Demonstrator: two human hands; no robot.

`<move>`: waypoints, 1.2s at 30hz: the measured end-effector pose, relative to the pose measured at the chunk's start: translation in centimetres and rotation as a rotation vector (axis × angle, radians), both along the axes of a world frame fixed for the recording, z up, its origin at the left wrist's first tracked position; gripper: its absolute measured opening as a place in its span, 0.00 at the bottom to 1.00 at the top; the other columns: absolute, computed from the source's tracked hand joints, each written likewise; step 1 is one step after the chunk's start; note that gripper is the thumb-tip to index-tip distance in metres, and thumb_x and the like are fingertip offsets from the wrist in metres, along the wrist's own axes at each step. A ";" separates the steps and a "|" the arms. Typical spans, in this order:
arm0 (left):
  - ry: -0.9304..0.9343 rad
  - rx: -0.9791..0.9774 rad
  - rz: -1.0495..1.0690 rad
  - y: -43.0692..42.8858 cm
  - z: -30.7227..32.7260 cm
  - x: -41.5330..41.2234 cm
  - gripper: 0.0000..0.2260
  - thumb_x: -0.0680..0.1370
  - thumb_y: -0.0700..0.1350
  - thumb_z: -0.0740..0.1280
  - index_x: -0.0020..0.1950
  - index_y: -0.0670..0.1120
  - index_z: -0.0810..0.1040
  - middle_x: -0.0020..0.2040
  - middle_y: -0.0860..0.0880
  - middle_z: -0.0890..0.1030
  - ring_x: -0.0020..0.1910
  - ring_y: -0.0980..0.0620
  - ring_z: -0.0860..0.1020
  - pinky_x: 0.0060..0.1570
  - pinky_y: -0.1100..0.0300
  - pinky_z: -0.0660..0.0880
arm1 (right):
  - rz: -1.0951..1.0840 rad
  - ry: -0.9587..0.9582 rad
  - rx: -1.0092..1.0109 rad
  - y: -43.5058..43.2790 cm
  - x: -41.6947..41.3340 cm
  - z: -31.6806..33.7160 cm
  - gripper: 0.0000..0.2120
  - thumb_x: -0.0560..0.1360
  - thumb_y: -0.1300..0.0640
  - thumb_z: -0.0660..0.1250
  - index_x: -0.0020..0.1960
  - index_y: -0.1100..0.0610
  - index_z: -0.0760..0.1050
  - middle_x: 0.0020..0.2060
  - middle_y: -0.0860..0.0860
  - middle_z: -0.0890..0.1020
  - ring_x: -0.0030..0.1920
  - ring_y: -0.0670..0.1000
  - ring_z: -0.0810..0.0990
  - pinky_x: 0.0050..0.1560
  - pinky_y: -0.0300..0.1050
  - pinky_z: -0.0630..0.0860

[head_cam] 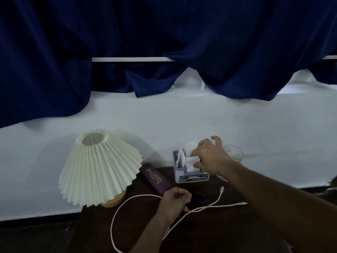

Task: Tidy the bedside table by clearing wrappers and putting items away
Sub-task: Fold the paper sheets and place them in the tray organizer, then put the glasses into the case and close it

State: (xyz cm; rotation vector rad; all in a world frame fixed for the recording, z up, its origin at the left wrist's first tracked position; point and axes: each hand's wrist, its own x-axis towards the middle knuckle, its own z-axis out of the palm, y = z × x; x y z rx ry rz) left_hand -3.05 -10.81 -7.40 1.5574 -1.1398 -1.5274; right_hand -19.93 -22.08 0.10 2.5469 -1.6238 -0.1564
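On the dark bedside table (218,232), a grey-and-white desk organiser (179,177) holds crumpled white paper (190,160). My right hand (209,157) reaches over the organiser, its fingers closed on that white paper. My left hand (174,202) rests near the table's middle, curled around a white charging cable (116,214) that loops to the left and runs right to two plug ends. A small dark object (199,198) lies just right of my left hand; I cannot tell what it is.
A pleated cream lamp (99,169) on a wooden base stands at the table's left. A purple glasses case (155,178) lies beside it. A clear glass (234,154) stands behind my right hand. White wall and dark blue curtains (164,42) are behind.
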 end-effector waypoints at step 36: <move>0.050 -0.074 0.527 -0.7 -2.9 8.6 0.09 0.81 0.47 0.63 0.43 0.50 0.80 0.41 0.47 0.85 0.34 0.50 0.80 0.43 0.51 0.75 | -0.248 -0.423 0.085 3.4 15.9 -8.1 0.19 0.73 0.47 0.69 0.59 0.54 0.70 0.56 0.54 0.81 0.58 0.59 0.80 0.51 0.51 0.78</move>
